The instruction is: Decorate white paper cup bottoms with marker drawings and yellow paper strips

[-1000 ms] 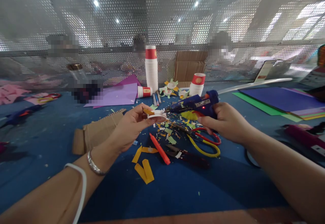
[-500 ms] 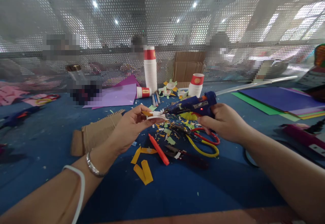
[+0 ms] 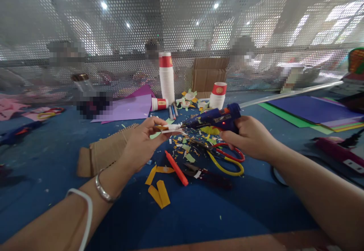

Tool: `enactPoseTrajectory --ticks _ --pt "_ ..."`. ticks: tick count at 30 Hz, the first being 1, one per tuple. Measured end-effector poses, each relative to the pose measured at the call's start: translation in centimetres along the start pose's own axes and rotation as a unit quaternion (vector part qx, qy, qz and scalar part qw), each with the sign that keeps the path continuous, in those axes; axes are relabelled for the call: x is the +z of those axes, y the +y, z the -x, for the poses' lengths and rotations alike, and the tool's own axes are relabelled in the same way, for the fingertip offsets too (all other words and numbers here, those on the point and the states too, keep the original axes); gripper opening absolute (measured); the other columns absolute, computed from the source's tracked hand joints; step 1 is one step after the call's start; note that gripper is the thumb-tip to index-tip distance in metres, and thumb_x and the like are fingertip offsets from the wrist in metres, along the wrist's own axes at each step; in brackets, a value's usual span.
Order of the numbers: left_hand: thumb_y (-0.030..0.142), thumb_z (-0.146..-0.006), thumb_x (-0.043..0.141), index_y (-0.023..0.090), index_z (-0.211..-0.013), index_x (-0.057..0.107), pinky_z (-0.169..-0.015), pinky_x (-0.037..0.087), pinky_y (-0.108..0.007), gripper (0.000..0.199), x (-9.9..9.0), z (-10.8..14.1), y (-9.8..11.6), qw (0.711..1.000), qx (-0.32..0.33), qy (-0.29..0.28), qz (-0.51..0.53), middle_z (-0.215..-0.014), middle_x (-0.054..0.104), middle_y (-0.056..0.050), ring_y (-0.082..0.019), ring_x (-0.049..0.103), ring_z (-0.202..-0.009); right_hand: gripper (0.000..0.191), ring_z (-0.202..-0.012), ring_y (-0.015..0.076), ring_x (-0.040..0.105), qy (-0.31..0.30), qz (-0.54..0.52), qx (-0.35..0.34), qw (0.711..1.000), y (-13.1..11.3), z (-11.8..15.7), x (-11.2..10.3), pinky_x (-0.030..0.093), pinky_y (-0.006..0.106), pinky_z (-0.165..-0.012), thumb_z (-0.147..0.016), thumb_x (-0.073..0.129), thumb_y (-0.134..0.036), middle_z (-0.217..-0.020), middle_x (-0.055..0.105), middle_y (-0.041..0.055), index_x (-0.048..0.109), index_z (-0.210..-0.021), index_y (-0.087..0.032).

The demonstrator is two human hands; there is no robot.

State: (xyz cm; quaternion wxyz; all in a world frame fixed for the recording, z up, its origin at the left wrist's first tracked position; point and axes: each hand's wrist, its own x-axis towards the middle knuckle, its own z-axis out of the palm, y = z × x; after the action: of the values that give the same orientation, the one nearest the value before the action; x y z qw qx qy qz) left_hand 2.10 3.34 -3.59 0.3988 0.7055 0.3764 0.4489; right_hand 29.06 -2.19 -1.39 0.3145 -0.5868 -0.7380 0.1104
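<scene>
Between the thumb and fingers of my left hand [image 3: 145, 141] is a small white paper piece [image 3: 172, 129] with an orange strip at its left end. My right hand [image 3: 251, 137] is wrapped round the handle of a blue glue gun [image 3: 212, 117], whose small red light is lit. The gun's nozzle points left and meets the right part of the white piece, as far as I can see. Below the hands lie a red-orange marker [image 3: 176, 168], yellow-orange paper strips [image 3: 159, 194], scissors with red and yellow handles [image 3: 226, 163] and dark-handled scissors [image 3: 210, 176].
Paper scraps [image 3: 186, 148] cover the middle of the blue table [image 3: 199, 217]. Corrugated cardboard [image 3: 109, 148] lies left, purple paper [image 3: 131, 108] behind it. Paper cup stacks [image 3: 167, 80] stand at the back. Coloured sheets [image 3: 309, 110] and a magenta power strip [image 3: 338, 152] are right.
The white piece in my left hand has tilted and is seen more edge-on. The glue gun stays at its right part. The whole view has shifted slightly.
</scene>
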Motion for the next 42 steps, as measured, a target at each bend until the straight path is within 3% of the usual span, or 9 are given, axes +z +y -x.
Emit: enactPoseTrajectory --ticks 2,4,10,16,25,34,42 --pt "0.031 -0.080 0.077 0.024 -0.093 0.064 -0.094 0.045 -0.035 0.020 -0.4 -0.1 -0.1 0.996 0.062 0.034 -0.051 -0.105 0.066 -0.002 -0.019 0.061 -0.098 0.025 -0.044 0.0119 0.041 0.008 -0.002 0.005 1.000 -0.2 0.1 -0.1 0.024 0.029 -0.046 -0.071 0.046 -0.036 -0.045 0.048 -0.0003 0.039 -0.051 -0.022" --pt "0.030 -0.079 0.077 0.025 -0.093 0.064 -0.095 0.045 -0.034 0.020 -0.5 -0.1 -0.1 0.994 0.085 0.046 -0.053 -0.112 0.063 -0.002 -0.019 0.060 -0.100 0.025 -0.044 0.0127 0.043 0.009 -0.019 0.013 1.000 -0.4 0.1 -0.3 0.026 0.029 -0.046 -0.071 0.048 -0.036 -0.044 0.050 -0.0001 0.040 -0.052 -0.023" --pt "0.033 -0.077 0.079 0.023 -0.092 0.061 -0.087 0.047 -0.033 0.026 0.3 0.1 0.5 0.997 -0.022 -0.021 0.065 -0.097 0.073 -0.002 -0.019 0.066 -0.092 0.023 -0.040 0.0145 0.048 -0.015 -0.108 0.059 0.992 -0.8 0.2 -0.4 0.036 0.029 -0.043 -0.069 0.053 -0.038 -0.043 0.055 0.0004 0.044 -0.052 -0.024" --pt "0.032 -0.073 0.083 0.022 -0.089 0.061 -0.091 0.047 -0.032 0.029 0.7 0.2 0.9 0.988 -0.071 -0.028 0.134 -0.095 0.077 0.000 -0.017 0.068 -0.094 0.025 -0.038 0.0143 0.047 -0.012 -0.108 0.063 0.992 -0.4 0.1 -0.1 0.035 0.029 -0.041 -0.069 0.054 -0.040 -0.041 0.053 -0.0003 0.043 -0.051 -0.026" --pt "0.030 -0.071 0.085 0.022 -0.086 0.062 -0.098 0.044 -0.035 0.028 0.7 0.2 0.8 0.984 -0.068 -0.034 0.161 -0.091 0.078 0.001 -0.018 0.069 -0.095 0.027 -0.039 0.0122 0.042 0.012 -0.060 0.025 0.998 0.3 0.1 0.3 0.029 0.029 -0.043 -0.072 0.051 -0.038 -0.040 0.047 -0.0031 0.040 -0.051 -0.025" --pt "0.032 -0.069 0.085 0.020 -0.088 0.060 -0.091 0.043 -0.031 0.034 0.7 0.2 0.8 0.986 -0.080 -0.019 0.146 -0.091 0.077 0.000 -0.016 0.066 -0.092 0.027 -0.041 0.0127 0.049 0.001 -0.018 0.023 1.000 0.7 0.0 0.3 0.033 0.028 -0.044 -0.075 0.047 -0.035 -0.043 0.053 -0.0012 0.045 -0.051 -0.023" --pt "0.029 -0.075 0.080 0.020 -0.086 0.060 -0.085 0.045 -0.030 0.025 0.2 0.0 0.2 0.997 -0.021 -0.015 0.067 -0.100 0.068 -0.001 -0.015 0.064 -0.091 0.028 -0.042 0.0109 0.039 0.024 0.025 -0.017 0.999 0.2 -0.1 0.2 0.026 0.027 -0.044 -0.074 0.045 -0.033 -0.044 0.043 -0.0022 0.039 -0.049 -0.023"
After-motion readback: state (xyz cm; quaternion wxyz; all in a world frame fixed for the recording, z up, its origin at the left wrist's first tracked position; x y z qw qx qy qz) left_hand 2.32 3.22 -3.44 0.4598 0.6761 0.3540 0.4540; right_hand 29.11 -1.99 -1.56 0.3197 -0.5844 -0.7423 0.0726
